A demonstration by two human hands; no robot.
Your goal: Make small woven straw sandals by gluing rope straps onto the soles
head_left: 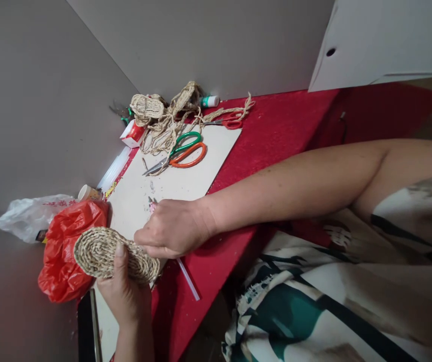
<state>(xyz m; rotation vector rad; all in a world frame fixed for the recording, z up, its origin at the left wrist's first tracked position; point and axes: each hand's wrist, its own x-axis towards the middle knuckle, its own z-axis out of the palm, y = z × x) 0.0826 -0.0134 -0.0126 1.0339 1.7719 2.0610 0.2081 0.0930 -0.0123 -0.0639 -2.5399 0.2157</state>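
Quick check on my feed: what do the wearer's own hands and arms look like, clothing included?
The bare right hand and bare left hand show no gloves, rings or watch. A loose, off-white fabric sleeve with brown and black patterning ends near the right elbow; no left sleeve is in view.

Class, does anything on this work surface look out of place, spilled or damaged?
Two things look untidy: the straw-coloured cord lies in a loose tangle by the green-and-orange-handled scissors, and dark specks dot the pale board; whether stains or scraps, I can't tell. The woven oval in the left hand shows no obvious damage.
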